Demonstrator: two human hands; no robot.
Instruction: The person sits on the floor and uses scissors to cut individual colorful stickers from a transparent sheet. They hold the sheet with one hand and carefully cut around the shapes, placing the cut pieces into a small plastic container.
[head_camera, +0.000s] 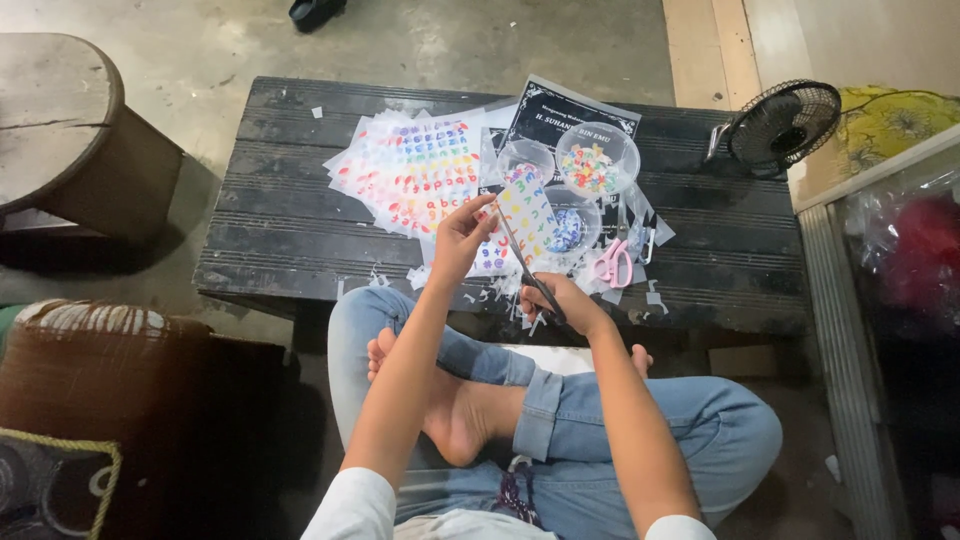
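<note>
A low table (300, 240) of dark, ribbed wooden slats filled the middle of the view, standing on a grey concrete floor (400, 40); a round, worn wooden stool (60, 130) stood well apart at the upper left, and a brown woven basket (90, 370) sat at the lower left. A small black fan (785, 122) with a round wire cage leaned at the table's far right corner, beside a yellow patterned cloth (890, 115). On the tabletop lay a fanned stack of glossy white sticker sheets (415, 170), printed with rows of small letters in rainbow colours; just behind it was a black rectangular card (560, 115) with a pale ornamental border and white print. Three round, clear plastic tubs sat near the card; the fullest tub (597, 160) held a heap of multicoloured cut pieces. Pink-handled scissors (612, 262) lay flat just right of the tubs, among white paper scraps (500, 290) strewn along the near edge.

The person sat cross-legged in blue jeans, bare feet tucked under. The left hand (462, 238) pinched the edge of a narrow strip (527, 215) of coloured letters, thumb and fingers closed on it, held above the near edge of the table; the right hand (570, 303) was curled tightly through the handles of dark scissors (530, 272), whose blades met the strip's lower edge.
</note>
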